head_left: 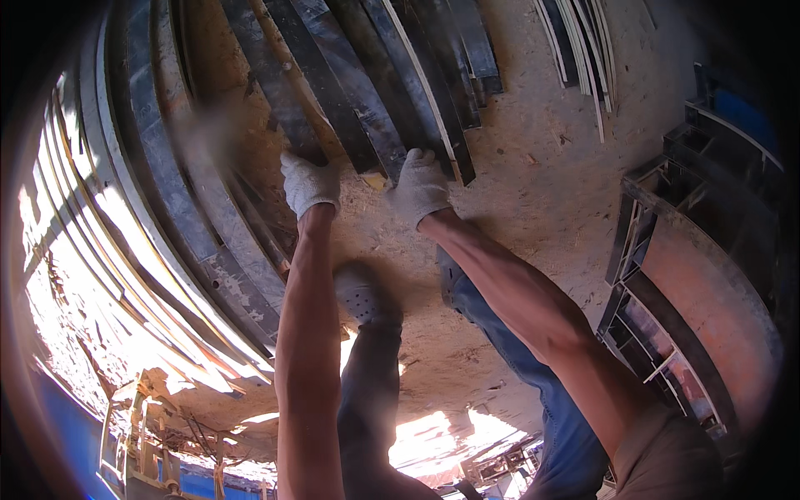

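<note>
Both of my hands wear whitish knit gloves and reach to the near ends of a row of long, flat, dark strips. My left hand point(310, 183) is closed on the end of a dark strip point(279, 104) at the left of the row. My right hand point(421, 185) is closed at the end of another dark strip point(367, 117), a little to the right. Between the hands, more strip ends lie side by side, and a small yellowish patch point(373, 179) shows there. A pale-edged strip point(442, 108) runs just right of my right hand. My thumbs are mostly hidden.
Long dark boards point(179, 158) lie stacked at the left, beside thin strips in bright sun. Thin pale-edged strips point(587, 50) lie at the far right. Dark metal frames point(667, 192) stand along the right. My shoe point(358, 292) rests on the dirt floor point(517, 217).
</note>
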The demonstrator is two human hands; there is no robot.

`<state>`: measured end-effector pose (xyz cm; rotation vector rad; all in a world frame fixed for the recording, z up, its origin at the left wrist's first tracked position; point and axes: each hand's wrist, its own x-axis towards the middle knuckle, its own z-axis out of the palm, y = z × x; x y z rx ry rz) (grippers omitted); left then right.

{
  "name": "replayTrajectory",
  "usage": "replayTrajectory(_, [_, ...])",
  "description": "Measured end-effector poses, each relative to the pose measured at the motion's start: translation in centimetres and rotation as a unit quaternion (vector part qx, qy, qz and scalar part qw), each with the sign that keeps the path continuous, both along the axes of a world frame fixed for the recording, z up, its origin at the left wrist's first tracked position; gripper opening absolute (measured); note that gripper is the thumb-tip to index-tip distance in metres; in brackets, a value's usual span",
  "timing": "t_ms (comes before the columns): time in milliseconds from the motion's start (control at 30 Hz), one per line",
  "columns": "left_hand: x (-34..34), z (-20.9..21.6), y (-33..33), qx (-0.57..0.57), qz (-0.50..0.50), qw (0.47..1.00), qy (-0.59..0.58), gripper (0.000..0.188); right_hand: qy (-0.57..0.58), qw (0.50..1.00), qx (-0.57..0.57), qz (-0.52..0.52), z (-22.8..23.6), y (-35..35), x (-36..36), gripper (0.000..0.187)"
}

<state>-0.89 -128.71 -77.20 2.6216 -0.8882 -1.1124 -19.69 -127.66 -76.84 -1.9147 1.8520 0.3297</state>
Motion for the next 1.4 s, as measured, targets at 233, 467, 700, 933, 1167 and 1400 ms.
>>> replayTrajectory(233, [-0.4,-4.1,7.0,-0.129,0.155,0.974,0.103,0.040,-0.004,0.999,0.003,0.047,4.3,-2.7,6.0,0.071])
replayTrajectory(467, [0.7,3.1,8.7,-0.109,0.260,0.857,0.432,0.024,-0.005,0.997,0.072,-0.001,-0.1,-5.6,6.3,0.069])
replayTrajectory(700, [-1.1,20.0,12.0,-0.229,0.305,0.812,0.442,0.029,-0.518,0.751,0.378,-0.158,23.5,-5.6,2.3,0.066])
replayTrajectory(933, [-5.5,46.8,13.0,-0.238,0.295,0.814,0.440,0.069,-0.482,0.732,0.434,-0.206,45.1,-0.7,1.1,0.051])
replayTrajectory(1167, [-7.8,57.4,18.5,-0.271,0.331,0.626,0.652,0.044,-0.380,0.793,0.431,-0.203,62.6,3.8,0.1,0.043])
replayTrajectory(1400, [-12.4,56.9,21.9,-0.274,0.402,0.412,0.770,0.039,-0.366,0.786,0.441,-0.231,65.2,6.7,-4.3,0.032])
